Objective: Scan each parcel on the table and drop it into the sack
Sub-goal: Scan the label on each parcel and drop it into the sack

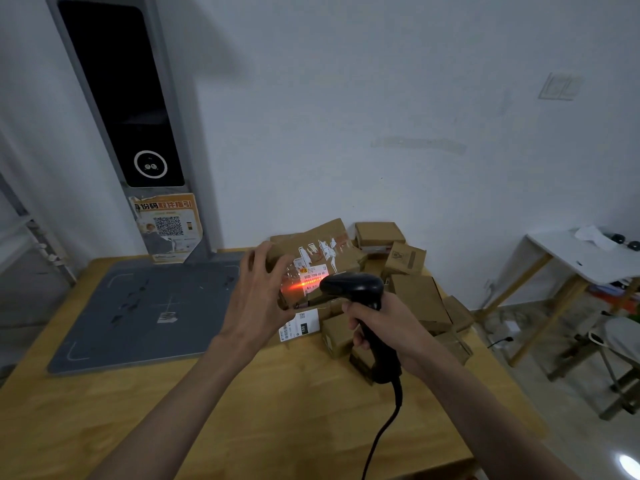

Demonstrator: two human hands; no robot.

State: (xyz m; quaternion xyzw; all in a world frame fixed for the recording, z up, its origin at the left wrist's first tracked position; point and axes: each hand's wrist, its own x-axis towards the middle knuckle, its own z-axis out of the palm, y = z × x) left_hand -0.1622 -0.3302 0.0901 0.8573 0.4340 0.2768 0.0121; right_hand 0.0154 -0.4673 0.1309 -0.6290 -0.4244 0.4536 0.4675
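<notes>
The left hand grips a taped cardboard parcel by its near end, lifted above the wooden counter. The right hand is wrapped around a black corded barcode scanner, whose red beam falls across the parcel's white label. More small cardboard boxes lie heaped behind, beside a grey scanning pad.
</notes>
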